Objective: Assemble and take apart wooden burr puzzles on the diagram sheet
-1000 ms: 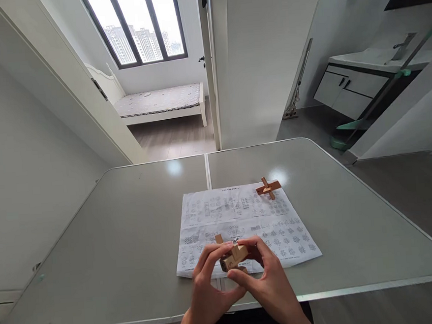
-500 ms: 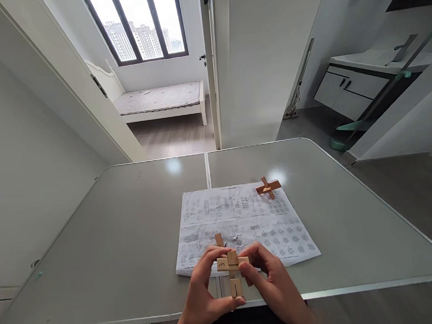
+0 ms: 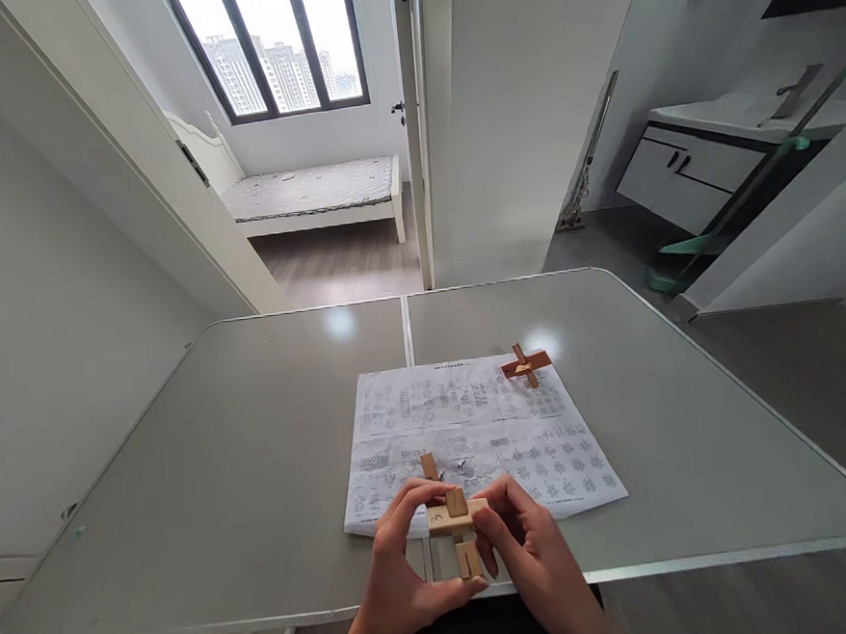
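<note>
Blocks (image 3: pixel 441 525), wooden, fitted together, dark marks on two faces; held above the tabletop (image 3: pixel 259 464) near its front edge. Left hand (image 3: pixel 409 559): grip clamped on the blocks, thumb at the lowest, fingertips at the top. Right hand (image 3: pixel 530 551): grip clamped on the crosswise block's right end, thumb in front. Strip (image 3: pixel 429 466), wooden, just past the left fingers, on a sheet (image 3: pixel 402 425) printed with diagrams. Cross (image 3: pixel 534 361), wooden, on the sheet's far right corner. Bed (image 3: pixel 313 189), white-framed, beyond the tabletop. Window (image 3: pixel 270 52), dark-framed, above the bed.
</note>
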Tool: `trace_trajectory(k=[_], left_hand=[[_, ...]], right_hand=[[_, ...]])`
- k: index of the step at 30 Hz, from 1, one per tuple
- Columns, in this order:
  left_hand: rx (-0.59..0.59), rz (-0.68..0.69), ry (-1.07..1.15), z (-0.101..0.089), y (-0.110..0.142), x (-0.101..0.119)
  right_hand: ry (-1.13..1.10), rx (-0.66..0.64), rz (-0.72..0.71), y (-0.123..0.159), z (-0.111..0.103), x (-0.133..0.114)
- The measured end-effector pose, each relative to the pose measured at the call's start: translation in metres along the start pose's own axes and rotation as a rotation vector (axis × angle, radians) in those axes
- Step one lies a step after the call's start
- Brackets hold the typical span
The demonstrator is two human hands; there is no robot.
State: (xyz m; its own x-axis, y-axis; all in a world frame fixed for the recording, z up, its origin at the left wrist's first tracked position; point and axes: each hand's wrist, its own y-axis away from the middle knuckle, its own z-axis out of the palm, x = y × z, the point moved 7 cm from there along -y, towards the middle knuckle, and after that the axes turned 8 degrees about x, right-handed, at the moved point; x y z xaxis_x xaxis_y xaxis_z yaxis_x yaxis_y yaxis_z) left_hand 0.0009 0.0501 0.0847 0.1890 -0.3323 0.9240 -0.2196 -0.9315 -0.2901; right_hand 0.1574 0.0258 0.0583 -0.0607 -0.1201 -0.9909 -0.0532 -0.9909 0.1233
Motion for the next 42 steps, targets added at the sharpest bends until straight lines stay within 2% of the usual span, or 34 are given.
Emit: trace_trajectory(k=[5, 11, 21, 37, 42], left_hand=[[-0.006, -0.049, 0.029, 0.001, 0.003, 0.000], [0.021, -0.054, 0.015, -0.003, 0.007, -0.004], [0.025, -0.019, -0.021, -0.008, 0.006, -0.008], [0.023, -0.056, 0.024, -0.014, 0.003, -0.010], [0.036, -0.049, 0.013, -0.011, 0.003, -0.010]], right_hand=[[0.050, 0.091, -0.100, 0.003, -0.002, -0.007], [0.047, 0.024, -0.041, 0.001, 0.004, -0.002], [-0.028, 0.030, 0.045, -0.002, 0.010, 0.000], [0.028, 0.080, -0.101, -0.005, 0.018, -0.002], [0.006, 0.076, -0.083, -0.008, 0.016, 0.000]])
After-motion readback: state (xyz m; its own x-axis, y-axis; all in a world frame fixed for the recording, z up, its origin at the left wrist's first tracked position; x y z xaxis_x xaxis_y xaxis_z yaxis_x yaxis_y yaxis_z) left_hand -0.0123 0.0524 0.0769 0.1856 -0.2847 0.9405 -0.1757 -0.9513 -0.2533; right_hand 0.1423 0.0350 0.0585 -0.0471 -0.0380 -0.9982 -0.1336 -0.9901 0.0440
